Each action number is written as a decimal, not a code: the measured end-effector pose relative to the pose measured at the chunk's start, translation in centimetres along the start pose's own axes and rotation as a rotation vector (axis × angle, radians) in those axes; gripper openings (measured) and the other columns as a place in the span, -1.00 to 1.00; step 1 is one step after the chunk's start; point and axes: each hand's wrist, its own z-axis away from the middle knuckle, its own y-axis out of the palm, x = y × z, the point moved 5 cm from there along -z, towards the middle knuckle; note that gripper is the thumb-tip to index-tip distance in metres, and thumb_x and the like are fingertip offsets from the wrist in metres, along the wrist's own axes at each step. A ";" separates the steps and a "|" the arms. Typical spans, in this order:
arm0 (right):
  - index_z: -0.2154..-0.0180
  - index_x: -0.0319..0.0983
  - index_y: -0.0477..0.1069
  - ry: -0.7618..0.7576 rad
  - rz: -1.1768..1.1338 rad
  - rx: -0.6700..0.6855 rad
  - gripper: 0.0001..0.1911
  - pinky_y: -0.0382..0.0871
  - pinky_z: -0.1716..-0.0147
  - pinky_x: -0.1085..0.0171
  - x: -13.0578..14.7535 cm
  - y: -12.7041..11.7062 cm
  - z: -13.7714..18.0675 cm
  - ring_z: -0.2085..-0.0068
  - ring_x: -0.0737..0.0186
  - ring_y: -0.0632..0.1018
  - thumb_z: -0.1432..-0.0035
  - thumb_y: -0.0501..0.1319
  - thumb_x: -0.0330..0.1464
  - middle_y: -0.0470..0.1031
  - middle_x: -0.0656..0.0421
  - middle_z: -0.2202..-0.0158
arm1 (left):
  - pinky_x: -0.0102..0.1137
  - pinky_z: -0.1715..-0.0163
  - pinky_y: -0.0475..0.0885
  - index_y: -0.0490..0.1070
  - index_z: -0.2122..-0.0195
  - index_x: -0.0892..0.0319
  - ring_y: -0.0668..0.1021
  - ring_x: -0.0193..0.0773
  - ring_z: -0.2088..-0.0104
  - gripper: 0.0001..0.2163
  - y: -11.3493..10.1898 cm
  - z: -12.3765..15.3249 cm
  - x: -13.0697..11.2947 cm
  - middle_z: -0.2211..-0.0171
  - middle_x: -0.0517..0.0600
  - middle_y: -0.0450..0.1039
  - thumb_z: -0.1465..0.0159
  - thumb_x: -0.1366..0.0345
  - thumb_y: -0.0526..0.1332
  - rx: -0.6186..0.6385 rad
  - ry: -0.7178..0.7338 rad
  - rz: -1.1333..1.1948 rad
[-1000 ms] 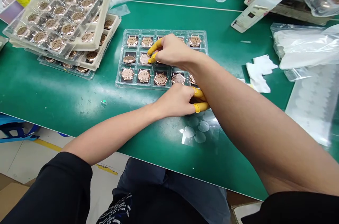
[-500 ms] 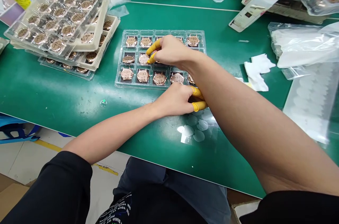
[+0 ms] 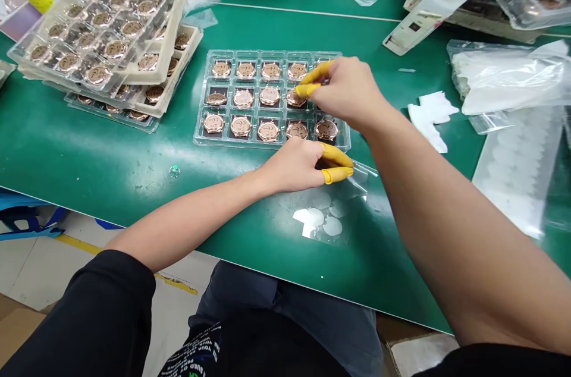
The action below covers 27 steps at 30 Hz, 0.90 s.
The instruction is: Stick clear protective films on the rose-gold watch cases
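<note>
R hand (image 3: pixel 350 91) has shifted right along the clear plastic tray (image 3: pixel 241 143) vs 1 s ago: was at 2nd watch case from L, mid row; now thumb + finger, close tog. in yellow finger cots (image 3: pixel 341 156), are at the 4th watch case (image 3: pixel 292 97), same row. Can't tell if they pinch anything. 3rd-col. cases, far + mid rows, now uncovered; near-row R-end case also clear of the forearm. L hand (image 3: pixel 292 164) approx. same spot, just in front of tray, fingertips closed on clear film (image 3: pixel 332 226) w/ round pieces; film's R edge now visible past them, prev. behind R forearm. Tray same place on green bench (image 3: pixel 267 234), R of the stacked trays (image 3: pixel 157 77), also unchanged.
</note>
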 end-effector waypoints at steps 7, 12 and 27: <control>0.22 -0.21 0.59 -0.145 0.249 0.011 -0.77 0.43 0.01 -0.12 -2.2 1.0 -1.3 0.03 -0.19 0.50 -0.01 0.43 -0.41 0.51 -0.13 0.08 | -0.33 -0.07 0.61 0.70 0.04 0.13 0.74 -0.24 0.08 -0.77 0.1 -0.1 0.3 0.05 -0.07 0.75 -0.34 0.39 0.30 0.003 -0.015 0.000; 0.24 -0.17 0.54 -0.108 0.118 0.044 -0.71 0.45 -0.01 -0.07 -0.7 1.0 -1.7 0.05 -0.14 0.53 0.04 0.50 -0.41 0.59 -0.04 0.14 | -0.32 -0.10 0.61 0.71 0.06 0.13 0.74 -0.25 0.07 -0.81 -0.1 0.0 0.2 0.06 -0.07 0.75 -0.35 0.35 0.34 -0.023 -0.024 0.041; 0.15 -0.09 0.46 0.318 -0.803 0.134 -0.46 0.11 0.52 0.26 -4.7 -2.1 14.2 0.54 0.32 0.29 0.17 0.59 -0.19 0.35 0.33 0.53 | -0.34 0.15 0.68 0.58 -0.17 0.15 0.72 -0.24 0.29 -0.40 -0.1 0.1 1.4 0.28 -0.04 0.70 -0.05 0.32 0.53 -0.134 -0.209 0.267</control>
